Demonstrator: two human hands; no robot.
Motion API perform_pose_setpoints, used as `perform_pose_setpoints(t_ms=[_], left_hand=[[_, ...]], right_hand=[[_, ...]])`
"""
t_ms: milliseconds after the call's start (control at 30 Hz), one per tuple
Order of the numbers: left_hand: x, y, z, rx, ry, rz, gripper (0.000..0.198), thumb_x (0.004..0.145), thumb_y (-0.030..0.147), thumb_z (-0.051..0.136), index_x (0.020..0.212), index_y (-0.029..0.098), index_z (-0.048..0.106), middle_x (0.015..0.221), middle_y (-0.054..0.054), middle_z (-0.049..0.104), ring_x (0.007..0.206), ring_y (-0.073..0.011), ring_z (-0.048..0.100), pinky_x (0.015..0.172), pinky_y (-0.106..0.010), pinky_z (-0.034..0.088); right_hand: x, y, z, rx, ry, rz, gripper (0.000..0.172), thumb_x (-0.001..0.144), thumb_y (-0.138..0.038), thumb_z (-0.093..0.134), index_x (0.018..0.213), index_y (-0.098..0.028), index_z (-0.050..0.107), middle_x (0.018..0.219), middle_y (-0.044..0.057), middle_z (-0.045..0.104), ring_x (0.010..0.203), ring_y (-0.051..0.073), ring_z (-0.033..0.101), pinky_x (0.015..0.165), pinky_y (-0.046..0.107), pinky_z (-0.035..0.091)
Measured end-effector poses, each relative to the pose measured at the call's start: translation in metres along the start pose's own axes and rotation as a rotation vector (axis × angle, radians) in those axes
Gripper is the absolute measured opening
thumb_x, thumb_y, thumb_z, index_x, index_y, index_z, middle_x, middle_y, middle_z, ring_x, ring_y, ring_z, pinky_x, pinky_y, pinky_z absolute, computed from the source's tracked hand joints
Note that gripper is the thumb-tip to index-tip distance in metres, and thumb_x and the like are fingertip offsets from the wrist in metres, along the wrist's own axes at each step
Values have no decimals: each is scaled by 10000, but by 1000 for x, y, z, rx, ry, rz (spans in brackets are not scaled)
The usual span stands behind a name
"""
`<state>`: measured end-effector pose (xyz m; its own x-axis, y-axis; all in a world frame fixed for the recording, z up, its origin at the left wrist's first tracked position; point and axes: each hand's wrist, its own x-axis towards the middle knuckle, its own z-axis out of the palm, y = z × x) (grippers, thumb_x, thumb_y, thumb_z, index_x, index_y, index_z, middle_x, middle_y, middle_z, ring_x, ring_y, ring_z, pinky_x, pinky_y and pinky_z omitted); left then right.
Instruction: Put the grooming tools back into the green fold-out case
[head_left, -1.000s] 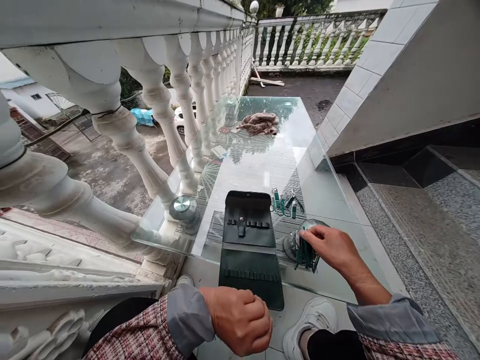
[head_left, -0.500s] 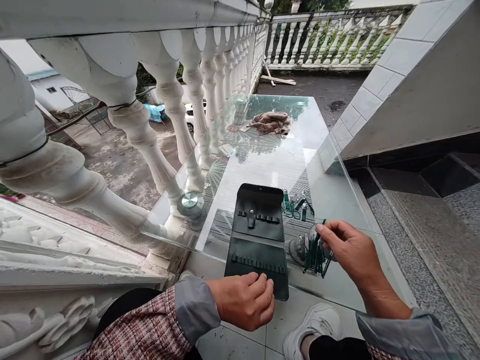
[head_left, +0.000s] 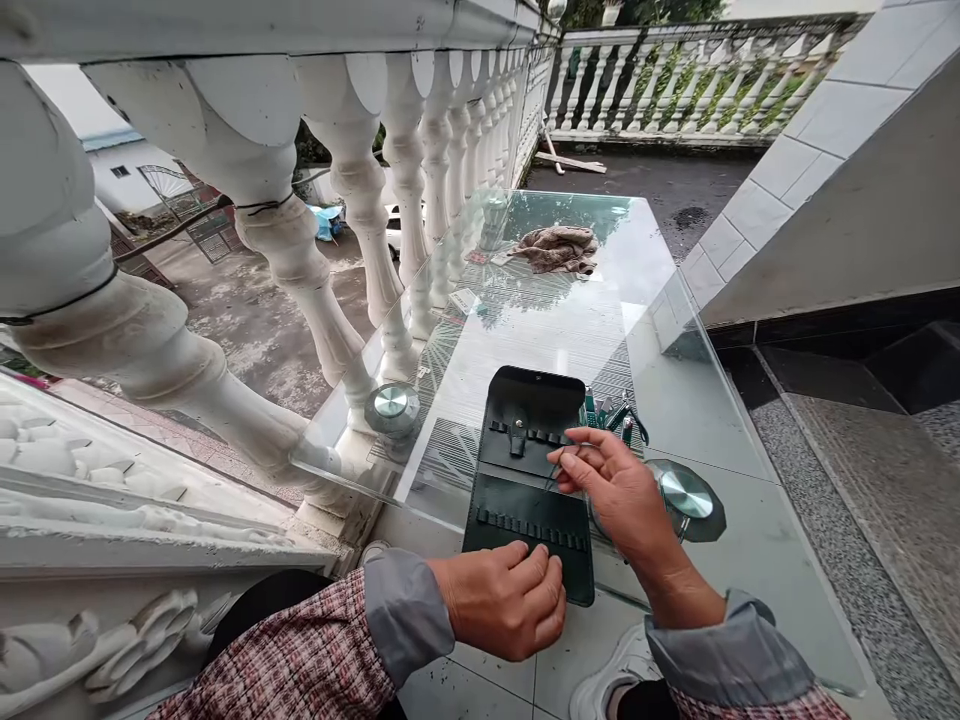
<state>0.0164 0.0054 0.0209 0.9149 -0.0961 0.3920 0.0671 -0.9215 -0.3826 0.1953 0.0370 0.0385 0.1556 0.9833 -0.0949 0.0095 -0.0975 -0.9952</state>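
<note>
A black folding case (head_left: pixel 536 395) lies unfolded on the glass table (head_left: pixel 675 290), rows of elastic loops across both halves and a snap strap in the upper one. My left hand (head_left: pixel 506 600) is closed at the case's near end, fingers bent against its lower panel. Above the lower panel, my right hand (head_left: pixel 622 495) pinches a thin dark tool (head_left: pixel 553 477), its tip pointing down toward the loops. Green nail clippers (head_left: pixel 626 428) and other small green-handled tools sit right of the case. My right hand largely hides the bundle of slim tools beside it.
Round metal supports (head_left: pixel 686 492) show at the table's near corners. A crumpled brown cloth (head_left: pixel 556 250) and a small card (head_left: pixel 465 300) lie farther back. A white balustrade (head_left: pixel 345 190) runs along the left; granite steps (head_left: pixel 832 450) lie to the right.
My right hand has moved left from the bundle of slim tools to over the case, carrying a thin tool. My left hand stays at the case's near end. The view has shifted slightly.
</note>
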Motion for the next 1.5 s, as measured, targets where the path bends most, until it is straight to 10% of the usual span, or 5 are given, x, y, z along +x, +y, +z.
perform_pose_setpoints(t_ms=[400,867,1367,1500], left_hand=[[-3,3,6,1,-69,-70,271,894,201,414,983,74,636,1030,-172,653,973,-257,619,685,-325,515],[-3,5,11,-110,-59,-125,216,875,155,428,887,84,631,866,-123,655,781,-191,621,646,-315,487],[-3,3,9,-68,-67,-120,226,885,169,435,935,71,632,898,-137,665,818,-202,635,642,-302,497],[-4,2,6,-10,-66,-114,256,895,198,429,997,58,616,1025,-183,648,956,-257,623,688,-331,514]], right_hand=[[7,21,55,-125,-151,-24,338,727,-415,598,977,-191,556,784,22,623,682,148,586,587,285,526],[6,23,54,-582,-295,-400,171,832,-208,462,861,-208,631,897,57,591,860,176,545,800,335,448],[5,16,49,-465,-428,-322,230,868,-265,414,936,-234,632,938,33,635,899,178,574,837,339,451],[6,-3,32,-403,-293,-295,229,850,-308,458,991,-245,628,1004,41,633,942,199,571,810,338,470]])
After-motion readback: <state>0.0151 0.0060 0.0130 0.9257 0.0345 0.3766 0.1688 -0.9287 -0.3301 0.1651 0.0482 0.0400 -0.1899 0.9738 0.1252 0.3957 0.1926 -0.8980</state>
